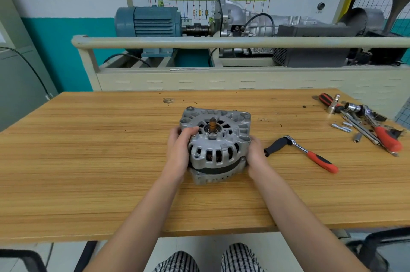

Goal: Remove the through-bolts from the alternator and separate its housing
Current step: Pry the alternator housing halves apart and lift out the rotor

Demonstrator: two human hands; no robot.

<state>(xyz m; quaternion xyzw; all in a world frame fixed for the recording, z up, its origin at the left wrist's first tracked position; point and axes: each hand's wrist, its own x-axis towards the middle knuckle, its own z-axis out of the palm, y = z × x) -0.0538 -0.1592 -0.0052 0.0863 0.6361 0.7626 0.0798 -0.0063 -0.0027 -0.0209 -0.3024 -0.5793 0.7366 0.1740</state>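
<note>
A silver alternator (216,145) stands on the wooden table (111,161), shaft end up, with its brown shaft (212,124) sticking out of the top. A dark band shows between its upper and lower housing halves. My left hand (180,149) grips the alternator's left side, fingers curled over the top housing. My right hand (257,153) holds the right side at the seam, thumb against the housing. Several loose silver bolts (342,127) lie at the table's right.
A ratchet with an orange and black handle (310,154) lies just right of the alternator. More tools, sockets and a red-handled screwdriver (363,121) are piled at the far right. A training bench with a blue motor (148,21) stands behind the table.
</note>
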